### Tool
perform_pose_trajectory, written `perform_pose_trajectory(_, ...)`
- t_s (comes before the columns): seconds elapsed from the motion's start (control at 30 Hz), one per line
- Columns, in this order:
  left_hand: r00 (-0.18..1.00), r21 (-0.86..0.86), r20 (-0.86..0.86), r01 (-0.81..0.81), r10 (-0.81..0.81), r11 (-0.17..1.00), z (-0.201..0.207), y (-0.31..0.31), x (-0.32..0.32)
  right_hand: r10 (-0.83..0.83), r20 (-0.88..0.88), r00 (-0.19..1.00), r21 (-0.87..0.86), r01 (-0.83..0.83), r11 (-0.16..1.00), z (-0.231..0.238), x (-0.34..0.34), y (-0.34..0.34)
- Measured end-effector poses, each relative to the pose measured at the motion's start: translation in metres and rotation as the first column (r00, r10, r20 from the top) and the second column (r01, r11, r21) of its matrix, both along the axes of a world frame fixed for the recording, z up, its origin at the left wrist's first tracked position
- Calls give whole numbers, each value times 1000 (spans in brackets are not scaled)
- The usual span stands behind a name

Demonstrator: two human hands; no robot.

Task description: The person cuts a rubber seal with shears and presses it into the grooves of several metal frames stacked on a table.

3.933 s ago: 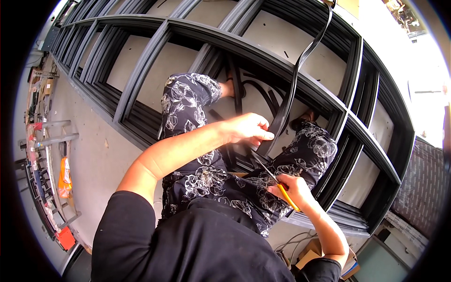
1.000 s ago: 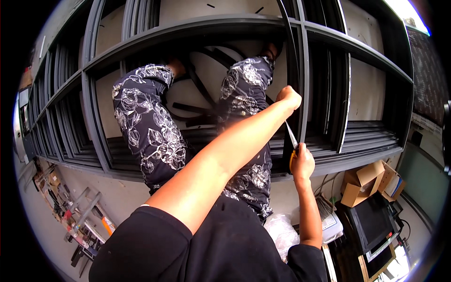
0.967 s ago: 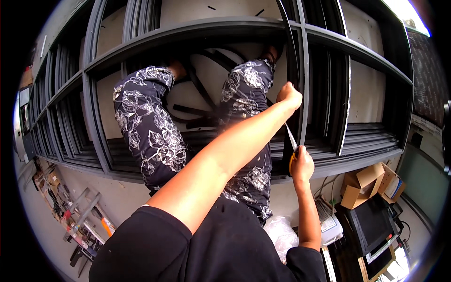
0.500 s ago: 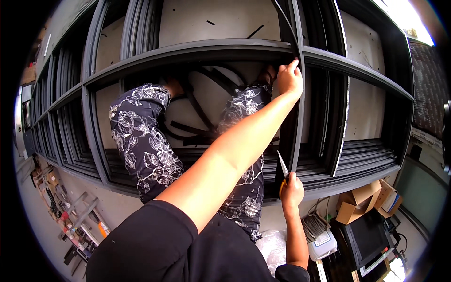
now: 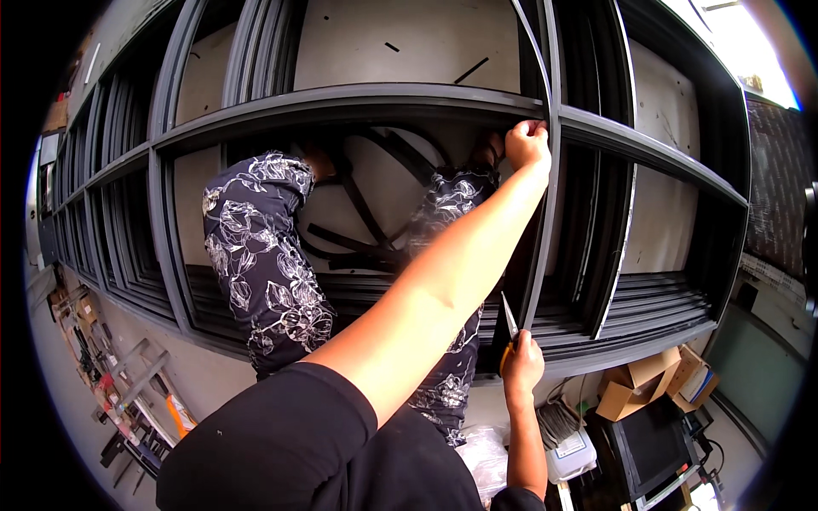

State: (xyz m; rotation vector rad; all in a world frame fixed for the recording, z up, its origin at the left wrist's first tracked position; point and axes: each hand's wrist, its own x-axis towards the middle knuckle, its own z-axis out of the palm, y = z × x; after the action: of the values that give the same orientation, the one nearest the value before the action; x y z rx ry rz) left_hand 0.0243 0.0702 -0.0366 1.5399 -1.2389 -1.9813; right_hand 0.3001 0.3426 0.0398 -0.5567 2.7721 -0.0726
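My left arm reaches across to the far part of a dark grey metal frame (image 5: 358, 92). There my left hand (image 5: 528, 145) is closed, thumb and fingers pinched at the upright bar, on a thin black strip (image 5: 535, 47) that runs up along this bar. Nearer to me, my right hand (image 5: 521, 364) is wrapped round the orange handle of a pair of scissors (image 5: 509, 317). The pointed blades stick up beside the lower part of the same bar, and I cannot see any gap between them.
My legs, in black patterned trousers (image 5: 264, 247), stand inside the frame opening. Loose black strips (image 5: 362, 204) lie on the floor around my feet. More stacked frames (image 5: 119, 230) extend left. Cardboard boxes (image 5: 635, 387), a coil of rope (image 5: 558, 424) and a white container (image 5: 571, 458) are at lower right.
My left hand has come slightly down toward me along the bar, its fingers still pinched. The right hand with the scissors has also shifted a little nearer. The view has tilted slightly.
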Motion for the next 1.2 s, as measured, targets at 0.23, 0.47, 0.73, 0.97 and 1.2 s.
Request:
perform_pose_trajectory(0.23,971,450,-144,-109,192,886,-13,-14,-8,25,10,1000,-6,-25,1000,6,-3,-8)
perform_pose_trajectory(0.47,963,551,-162,-93,216,829,-7,-20,-9,48,19,999,0,-48,999,13,-6,-12)
perform_pose_trajectory(0.73,976,584,-127,-69,175,809,-9,-26,-14,33,21,999,51,-34,998,6,-3,-5)
perform_pose_trajectory(0.97,954,563,-261,30,144,826,33,-42,8,-14,23,1000,-99,16,995,17,-6,8)
perform_pose_trajectory(1.2,390,623,-771,628,503,467,152,-129,96,-72,-381,922,-178,3,984,105,-59,26)
